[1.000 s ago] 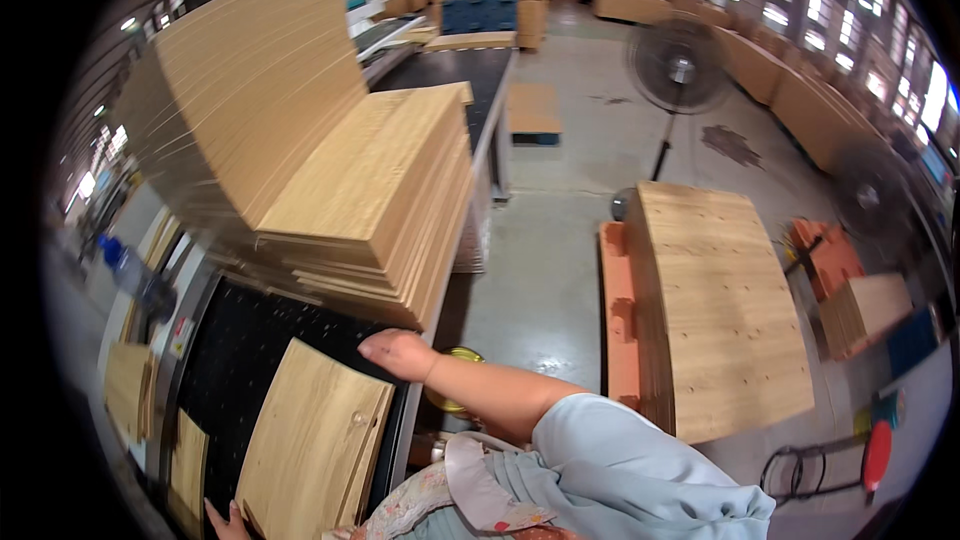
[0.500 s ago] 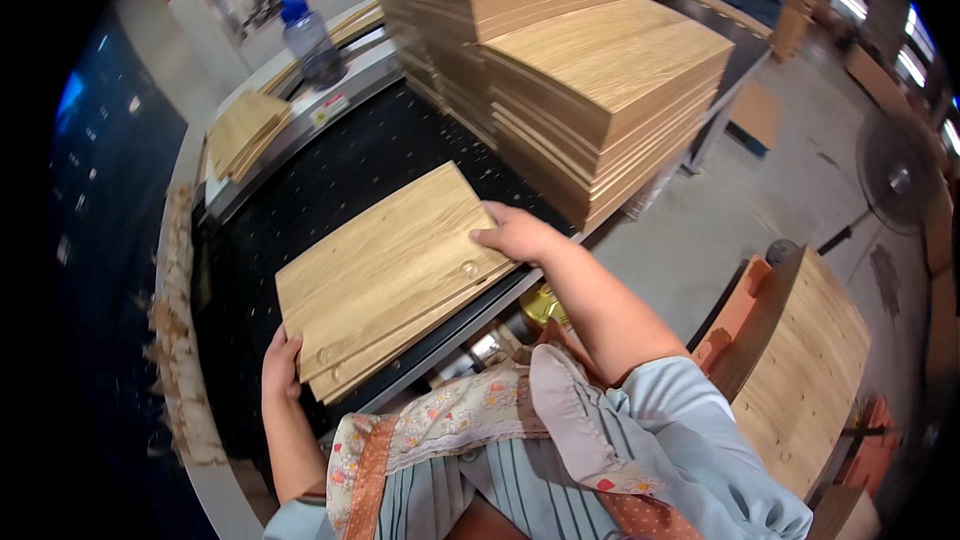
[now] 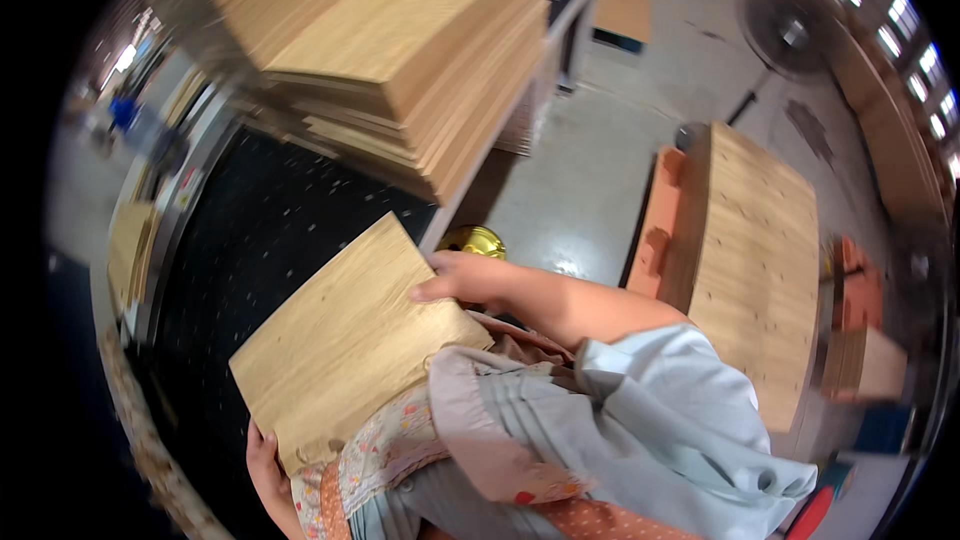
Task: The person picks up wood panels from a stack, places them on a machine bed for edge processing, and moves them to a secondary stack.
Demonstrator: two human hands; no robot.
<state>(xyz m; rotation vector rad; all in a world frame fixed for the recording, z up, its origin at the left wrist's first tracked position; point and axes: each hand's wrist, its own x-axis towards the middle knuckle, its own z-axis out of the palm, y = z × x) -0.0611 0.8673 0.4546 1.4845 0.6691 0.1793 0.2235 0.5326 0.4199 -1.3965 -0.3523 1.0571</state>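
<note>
- Landmark: black work table (image 3: 270, 230), matte dark top speckled with pale dust, long edge running toward the floor side.
- Thin wooden sheet (image 3: 350, 340), pale oak-like grain, flat and roughly square with crisp corners, is lying tilted over the table's near end, close against the person's body.
- Right hand (image 3: 460, 282) is gripping the sheet's far corner at the table's floor-side edge, fingers curled over the top face, thumb hidden beneath.
- Left hand (image 3: 265, 465) is grasping the sheet's near lower corner from below, beyond the table's near end; only fingers and part of the palm are showing.
- Tall stack of veneer sheets (image 3: 420, 60) is sitting on the table's far end, layered edges stepped and slightly bowed, same light wood tone.
- Small brass-coloured rounded object (image 3: 478, 238) is showing just off the table's floor-side edge, beside the right hand; kind unclear.
- Broad wooden panel pile (image 3: 755, 260) on orange supports is standing well apart from the table, across the glossy grey concrete floor (image 3: 590, 170).
</note>
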